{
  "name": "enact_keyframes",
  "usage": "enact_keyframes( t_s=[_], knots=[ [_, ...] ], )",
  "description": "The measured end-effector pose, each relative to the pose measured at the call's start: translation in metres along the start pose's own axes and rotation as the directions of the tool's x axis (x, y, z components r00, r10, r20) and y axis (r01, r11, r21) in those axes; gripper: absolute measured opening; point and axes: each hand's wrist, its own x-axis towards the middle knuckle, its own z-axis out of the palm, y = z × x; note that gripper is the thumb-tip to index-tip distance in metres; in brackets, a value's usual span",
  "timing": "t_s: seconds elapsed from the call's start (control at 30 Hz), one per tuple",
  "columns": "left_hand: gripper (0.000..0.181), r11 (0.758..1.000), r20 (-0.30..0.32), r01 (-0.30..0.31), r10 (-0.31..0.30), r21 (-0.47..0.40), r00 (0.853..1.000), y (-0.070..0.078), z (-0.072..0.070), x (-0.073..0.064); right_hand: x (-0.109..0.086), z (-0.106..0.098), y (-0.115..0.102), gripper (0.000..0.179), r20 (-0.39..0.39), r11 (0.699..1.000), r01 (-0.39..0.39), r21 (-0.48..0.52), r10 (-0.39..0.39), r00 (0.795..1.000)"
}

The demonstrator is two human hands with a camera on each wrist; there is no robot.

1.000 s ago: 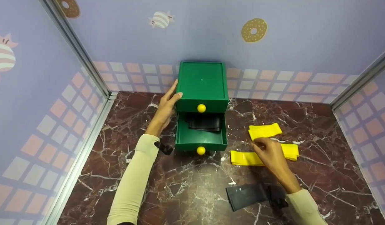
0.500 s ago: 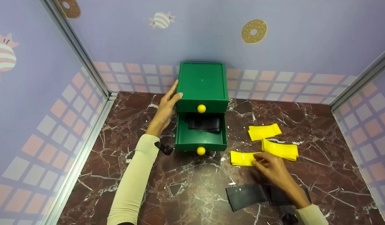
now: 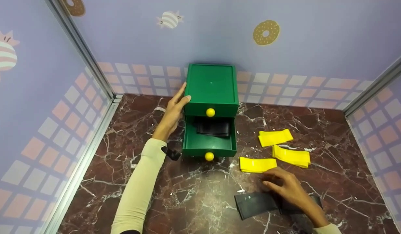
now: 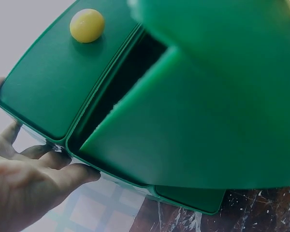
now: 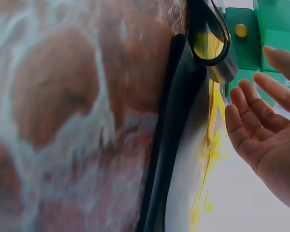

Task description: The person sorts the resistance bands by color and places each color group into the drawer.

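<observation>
A green drawer cabinet (image 3: pixel 211 84) with yellow knobs stands against the back wall. My left hand (image 3: pixel 172 113) rests along its left side, thumb at the front corner, fingers extended. Below the top drawer, a pulled-out drawer (image 3: pixel 207 144) contains folded black flat bands (image 3: pixel 213 127). My right hand (image 3: pixel 288 185) hovers with relaxed fingers and nothing in them. Just beyond its fingertips lies a folded yellow flat band (image 3: pixel 257 164). Two more, an upper yellow band (image 3: pixel 275 138) and a right yellow band (image 3: pixel 291 156), lie behind it.
A folded black band (image 3: pixel 255 204) lies in front on the marbled surface (image 3: pixel 193 201). Another black band (image 3: pixel 288 208) is partly hidden under my right forearm. Side walls (image 3: pixel 34 130) and a back wall (image 3: pixel 138 39) bound the space.
My right hand has drawn back from among the yellow bands toward the front, uncovering them. One yellow band now lies angled on the right. My left hand stays at the cabinet.
</observation>
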Motion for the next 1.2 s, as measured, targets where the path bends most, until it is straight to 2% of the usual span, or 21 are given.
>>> enact_keyframes(
  t_s=[0.17, 0.4, 0.53, 0.77, 0.9, 1.07, 1.2],
  knots=[
    [0.071, 1.000, 0.003, 0.000, 0.000, -0.019, 1.000, 0.000, 0.000, -0.001, -0.006, -0.007, 0.003, 0.026, 0.054, 1.000, -0.025, 0.015, 0.024, 0.998],
    [0.072, 1.000, -0.005, -0.002, 0.002, -0.021, 1.000, -0.001, 0.000, 0.001, -0.011, -0.013, 0.006, 0.032, 0.051, 0.995, 0.059, -0.078, -0.055, 0.997],
    [0.072, 1.000, -0.003, -0.004, 0.004, -0.021, 1.000, -0.001, 0.000, 0.001, -0.013, -0.014, 0.005, 0.033, 0.059, 0.992, 0.071, -0.105, -0.065, 0.996],
    [0.071, 1.000, 0.006, 0.004, -0.004, -0.009, 1.000, 0.000, 0.002, 0.000, -0.021, -0.018, 0.005, 0.030, 0.087, 0.990, 0.032, -0.136, -0.020, 0.996],
    [0.073, 1.000, 0.010, 0.006, -0.006, 0.001, 1.000, -0.001, 0.002, 0.000, -0.024, -0.020, 0.006, 0.031, 0.128, 0.989, 0.016, -0.149, 0.004, 0.992],
    [0.074, 1.000, 0.011, -0.002, 0.002, 0.002, 1.000, -0.001, 0.001, 0.000, -0.023, -0.020, 0.003, 0.037, 0.212, 0.977, -0.033, -0.210, 0.079, 0.974],
    [0.073, 1.000, 0.004, -0.006, 0.006, 0.002, 1.000, -0.001, 0.000, 0.000, -0.019, -0.019, 0.000, 0.037, 0.238, 0.966, -0.069, -0.251, 0.131, 0.962]
  ],
)
